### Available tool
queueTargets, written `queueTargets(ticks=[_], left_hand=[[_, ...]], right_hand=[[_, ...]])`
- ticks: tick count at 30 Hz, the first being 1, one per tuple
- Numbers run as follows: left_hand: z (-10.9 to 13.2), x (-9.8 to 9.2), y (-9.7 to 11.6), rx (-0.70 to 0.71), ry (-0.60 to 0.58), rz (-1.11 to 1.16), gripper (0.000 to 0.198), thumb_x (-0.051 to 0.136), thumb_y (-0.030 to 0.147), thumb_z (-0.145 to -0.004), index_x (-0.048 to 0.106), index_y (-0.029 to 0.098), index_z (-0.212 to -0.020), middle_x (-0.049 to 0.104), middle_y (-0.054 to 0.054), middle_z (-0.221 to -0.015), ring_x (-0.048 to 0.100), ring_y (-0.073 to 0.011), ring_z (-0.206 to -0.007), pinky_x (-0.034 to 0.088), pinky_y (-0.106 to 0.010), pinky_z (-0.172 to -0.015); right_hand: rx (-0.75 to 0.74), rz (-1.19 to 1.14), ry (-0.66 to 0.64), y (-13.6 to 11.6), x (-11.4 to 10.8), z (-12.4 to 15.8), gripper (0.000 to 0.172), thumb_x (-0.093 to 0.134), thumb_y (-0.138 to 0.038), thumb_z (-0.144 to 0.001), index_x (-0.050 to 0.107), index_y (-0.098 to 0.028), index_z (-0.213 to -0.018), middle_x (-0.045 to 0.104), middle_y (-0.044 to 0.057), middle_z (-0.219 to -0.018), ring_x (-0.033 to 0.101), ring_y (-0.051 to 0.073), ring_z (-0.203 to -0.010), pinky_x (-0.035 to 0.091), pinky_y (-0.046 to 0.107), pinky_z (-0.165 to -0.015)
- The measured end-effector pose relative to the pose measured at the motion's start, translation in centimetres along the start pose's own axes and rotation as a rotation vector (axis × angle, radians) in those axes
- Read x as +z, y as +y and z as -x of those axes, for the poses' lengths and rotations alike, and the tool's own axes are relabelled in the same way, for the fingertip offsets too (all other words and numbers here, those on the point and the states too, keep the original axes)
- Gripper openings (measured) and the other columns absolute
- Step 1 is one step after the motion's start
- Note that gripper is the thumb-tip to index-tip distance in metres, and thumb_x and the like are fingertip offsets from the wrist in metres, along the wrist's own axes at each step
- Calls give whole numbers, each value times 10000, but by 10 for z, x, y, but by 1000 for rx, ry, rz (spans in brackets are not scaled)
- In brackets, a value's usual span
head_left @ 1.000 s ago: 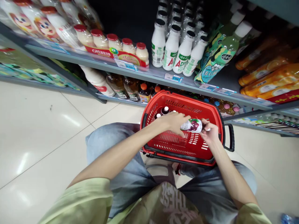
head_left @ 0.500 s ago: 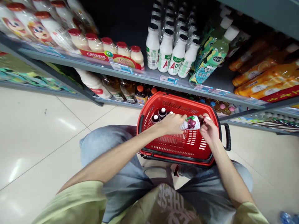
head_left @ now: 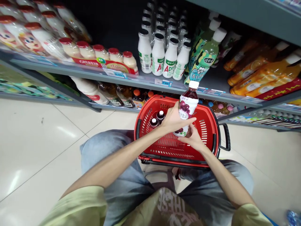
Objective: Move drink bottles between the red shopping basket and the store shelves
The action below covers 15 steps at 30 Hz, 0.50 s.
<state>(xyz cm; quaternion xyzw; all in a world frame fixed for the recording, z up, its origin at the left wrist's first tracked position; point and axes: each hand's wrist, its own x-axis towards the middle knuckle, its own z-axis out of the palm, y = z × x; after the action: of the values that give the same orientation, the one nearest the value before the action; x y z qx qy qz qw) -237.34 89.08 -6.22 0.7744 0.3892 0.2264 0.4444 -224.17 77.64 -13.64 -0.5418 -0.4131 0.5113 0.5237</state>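
Observation:
Above the red shopping basket (head_left: 204, 138) I hold a juice bottle (head_left: 188, 105) with a white cap, dark red contents and a white label printed with grapes. It stands nearly upright, its cap leaning toward the shelf. My left hand (head_left: 172, 120) is closed round its left side, the thumb across the label. Lower down, my right hand (head_left: 194, 138) grips the bottle's base with thumb and fingers. Inside the basket at the left, dark bottles (head_left: 154, 122) with white caps stand upright; my left hand may hide more of them.
The shelf (head_left: 94, 72) ahead carries white milk-drink bottles (head_left: 158, 59), a red-capped multipack (head_left: 103, 61), green bottles (head_left: 202, 62) and orange drinks (head_left: 265, 75). More bottles sit on the lower shelf. The basket, with its black handle (head_left: 227, 137), lies between my knees.
The bottle has turned from lying sideways to nearly upright, cap toward the shelf. My right hand has moved from the cap end to the base. The view has shifted slightly.

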Motion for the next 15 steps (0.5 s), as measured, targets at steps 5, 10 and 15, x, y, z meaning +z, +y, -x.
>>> queueTargets(ticks=[5,10,15], left_hand=[[-2,0,-5,24,2,177,625,732,573,-775,524,170,-1205,707,-118,-1175,676,-241,-1054,552,-368,-899],[-9,-4,-9,70,54,607,528,715,514,-830,519,191,-1199,681,-96,-1203,655,-207,-1055,522,-325,-904],[-9,-11,-8,81,-22,900,506,766,485,-781,562,207,-1152,696,-72,-1127,646,-218,-1016,510,-346,-887]], right_hand=[[-43,-7,76,3,4,5,774,945,-302,-586,536,-254,-1242,692,60,-1209,686,227,-1097,572,374,-968],[-53,-123,32,10,-5,7,744,955,-371,-553,595,-267,-1196,714,35,-1088,700,211,-968,580,358,-901],[-29,-258,-9,10,-4,10,662,901,-530,-579,654,-229,-1115,698,75,-1107,663,261,-1047,578,415,-886]])
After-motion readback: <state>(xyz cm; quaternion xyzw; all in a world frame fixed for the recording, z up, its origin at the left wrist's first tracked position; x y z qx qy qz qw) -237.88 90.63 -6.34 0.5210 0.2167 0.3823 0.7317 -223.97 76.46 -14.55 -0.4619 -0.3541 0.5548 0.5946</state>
